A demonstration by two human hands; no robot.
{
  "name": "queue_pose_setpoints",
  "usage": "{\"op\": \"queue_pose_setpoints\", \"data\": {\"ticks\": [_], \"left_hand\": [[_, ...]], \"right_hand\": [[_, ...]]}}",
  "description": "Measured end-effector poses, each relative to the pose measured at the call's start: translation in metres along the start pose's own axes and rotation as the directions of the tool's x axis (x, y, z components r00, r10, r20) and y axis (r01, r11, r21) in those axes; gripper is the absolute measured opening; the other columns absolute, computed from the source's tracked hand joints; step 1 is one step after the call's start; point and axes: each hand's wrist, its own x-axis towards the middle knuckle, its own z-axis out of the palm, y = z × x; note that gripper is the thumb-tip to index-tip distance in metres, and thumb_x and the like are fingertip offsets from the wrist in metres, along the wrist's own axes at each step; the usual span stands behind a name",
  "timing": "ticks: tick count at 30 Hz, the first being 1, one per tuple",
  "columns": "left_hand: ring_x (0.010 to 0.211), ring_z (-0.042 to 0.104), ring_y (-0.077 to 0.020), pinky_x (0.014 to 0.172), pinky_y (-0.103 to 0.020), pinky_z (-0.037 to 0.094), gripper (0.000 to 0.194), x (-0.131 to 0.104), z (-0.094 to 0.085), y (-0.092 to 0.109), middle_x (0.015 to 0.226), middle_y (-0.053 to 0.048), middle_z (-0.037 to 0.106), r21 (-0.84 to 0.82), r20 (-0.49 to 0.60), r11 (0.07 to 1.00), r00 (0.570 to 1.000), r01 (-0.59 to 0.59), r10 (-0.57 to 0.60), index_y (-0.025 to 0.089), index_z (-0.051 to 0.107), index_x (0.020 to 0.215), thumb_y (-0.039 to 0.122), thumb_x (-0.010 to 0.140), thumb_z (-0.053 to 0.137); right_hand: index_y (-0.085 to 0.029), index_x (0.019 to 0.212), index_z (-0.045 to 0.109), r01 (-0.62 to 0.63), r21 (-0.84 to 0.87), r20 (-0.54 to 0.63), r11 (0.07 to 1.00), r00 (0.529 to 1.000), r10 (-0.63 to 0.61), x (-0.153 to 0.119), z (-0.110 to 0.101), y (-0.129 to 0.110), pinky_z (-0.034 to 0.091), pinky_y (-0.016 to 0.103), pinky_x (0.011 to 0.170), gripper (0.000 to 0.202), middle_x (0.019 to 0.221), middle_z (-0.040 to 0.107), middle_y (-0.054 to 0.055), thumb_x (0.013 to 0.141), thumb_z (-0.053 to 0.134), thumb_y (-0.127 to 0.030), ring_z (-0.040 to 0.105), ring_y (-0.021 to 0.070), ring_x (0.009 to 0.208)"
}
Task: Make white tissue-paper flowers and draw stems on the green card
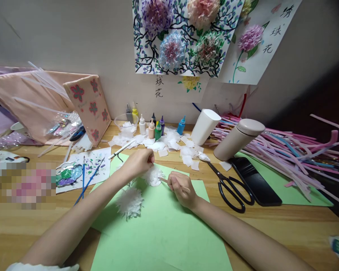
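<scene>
A small white paper flower point(154, 177) lies on the green paper point(164, 233) between my hands. My left hand point(139, 162) is above its far left side, fingers curled into a pinch; whatever they hold is hidden. My right hand point(182, 191) is closed around a thin wooden stick point(164, 180), whose tip reaches the right edge of that flower. Closer to me, a second white ruffled paper flower point(130, 203) rests on the green paper, below my left wrist. Loose white paper squares point(169, 141) lie scattered beyond my hands.
Black-handled scissors point(228, 184), a black phone point(255, 180), a tumbler point(238, 139) and a white cup point(205, 127) stand or lie at right. Paint bottles point(158, 131) line the back. Brushes point(92, 180) and a paint palette point(69, 174) are at left, pipe cleaners point(288, 150) far right.
</scene>
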Motion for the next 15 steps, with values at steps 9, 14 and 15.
{"op": "queue_pose_setpoints", "data": {"ticks": [9,14,15], "left_hand": [[0.065,0.053,-0.0165,0.052,-0.024,0.030,0.010,0.008,0.003,-0.025,0.066,-0.001,0.059,0.104,0.015,0.991,0.996,0.089,-0.091,0.017,0.053,0.063,0.008,0.060,0.052],[0.064,0.052,-0.0161,0.053,-0.024,0.031,0.013,0.008,0.003,-0.025,0.066,-0.002,0.060,0.078,0.013,0.995,0.998,0.065,-0.066,0.017,0.051,0.061,0.005,0.058,0.049],[0.064,0.053,-0.0161,0.053,-0.024,0.032,0.013,0.008,0.003,-0.025,0.066,-0.002,0.060,0.078,0.010,0.995,0.998,0.063,-0.064,0.017,0.051,0.061,0.005,0.058,0.048]], "right_hand": [[-0.021,0.055,0.034,-0.129,0.042,-0.041,0.991,0.991,0.131,0.000,0.006,-0.001,0.032,0.026,0.052,0.041,0.052,0.037,-0.002,0.094,0.024,-0.030,0.038,0.0121,0.048],[-0.021,0.054,0.033,-0.016,0.049,-0.058,0.999,0.998,0.019,-0.001,0.006,-0.001,0.033,0.026,0.052,0.042,0.050,0.039,-0.001,0.094,0.024,-0.028,0.038,0.0123,0.048],[-0.021,0.054,0.034,-0.011,0.040,-0.052,0.999,0.999,0.014,-0.001,0.006,-0.001,0.033,0.026,0.052,0.042,0.050,0.039,-0.001,0.094,0.024,-0.028,0.038,0.0124,0.048]]}}
